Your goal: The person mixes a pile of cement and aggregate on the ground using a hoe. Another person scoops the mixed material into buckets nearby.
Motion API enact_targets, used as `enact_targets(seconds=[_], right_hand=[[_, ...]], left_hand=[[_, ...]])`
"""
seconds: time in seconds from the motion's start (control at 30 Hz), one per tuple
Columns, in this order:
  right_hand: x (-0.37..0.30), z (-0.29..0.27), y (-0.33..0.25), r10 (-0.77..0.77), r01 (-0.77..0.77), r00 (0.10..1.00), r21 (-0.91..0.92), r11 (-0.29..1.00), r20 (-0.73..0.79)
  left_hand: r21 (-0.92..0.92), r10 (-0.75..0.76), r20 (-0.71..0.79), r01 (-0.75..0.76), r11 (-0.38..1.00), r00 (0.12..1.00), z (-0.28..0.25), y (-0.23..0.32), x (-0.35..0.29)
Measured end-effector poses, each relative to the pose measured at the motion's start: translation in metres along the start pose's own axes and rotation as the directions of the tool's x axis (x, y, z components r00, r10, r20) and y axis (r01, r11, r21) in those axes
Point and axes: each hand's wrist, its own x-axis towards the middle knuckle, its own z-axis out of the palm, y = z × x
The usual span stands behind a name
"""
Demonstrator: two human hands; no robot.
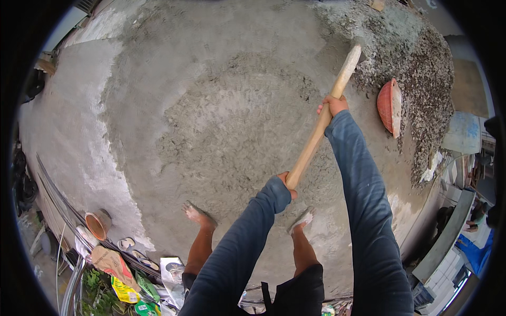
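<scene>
Both my hands are closed around the thick wooden handle of a hoe (312, 145). My left hand (287, 185) grips the near end of the handle, in front of my bare feet. Farther up and to the right, my right hand (333, 104) wraps round the handle. The hoe slants away from me to the far right, where its dark metal blade (361, 55) shows only in part behind the handle's end. The blade is at the edge of a gravel pile (416, 68). Beneath the handle spreads wet grey concrete mix (226, 116).
A red basin (387, 108) lies tilted on the gravel. At the lower left are a brown bucket (98, 224), sandals (126, 244), a paper sack (112, 265) and long thin rods (63, 203). A blue sheet (474, 253) shows at the right edge.
</scene>
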Motion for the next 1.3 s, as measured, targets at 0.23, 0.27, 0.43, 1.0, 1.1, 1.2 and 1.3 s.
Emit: enact_targets(seconds=[0.23, 0.27, 0.43, 1.0, 1.1, 1.2, 1.3], right_hand=[[0.004, 0.034, 0.063, 0.083, -0.1, 0.993, -0.214, 0.972, -0.088], [-0.001, 0.038, 0.067, 0.067, -0.078, 0.995, -0.181, 0.98, -0.069], [-0.084, 0.053, 0.09, 0.161, -0.167, 0.985, -0.114, 0.979, -0.059], [-0.22, 0.042, 0.058, 0.067, -0.075, 0.988, 0.059, 0.995, 0.137], [-0.109, 0.062, 0.021, -0.089, 0.093, 0.992, -0.038, 0.995, 0.087], [-0.031, 0.087, 0.003, -0.056, 0.066, 0.998, -0.266, 0.962, 0.043], [-0.019, 0.109, 0.023, 0.021, -0.019, 1.0, -0.348, 0.937, 0.001]], left_hand=[[0.005, -0.218, -0.06, 0.218, 0.976, 0.974, -0.021, -0.014, 0.01], [0.023, -0.141, -0.056, 0.143, 0.99, 0.988, -0.029, -0.019, 0.003], [0.189, -0.177, -0.152, 0.205, 0.96, 0.972, -0.044, -0.024, -0.096], [0.258, 0.052, -0.193, -0.001, 0.966, 0.98, -0.017, -0.062, -0.208], [0.001, 0.065, -0.176, -0.066, 0.998, 0.982, -0.031, -0.026, -0.085], [-0.078, 0.063, -0.142, -0.075, 0.994, 0.988, -0.05, 0.01, 0.012], [-0.01, -0.069, -0.147, 0.068, 0.998, 0.987, -0.072, 0.002, 0.03]])
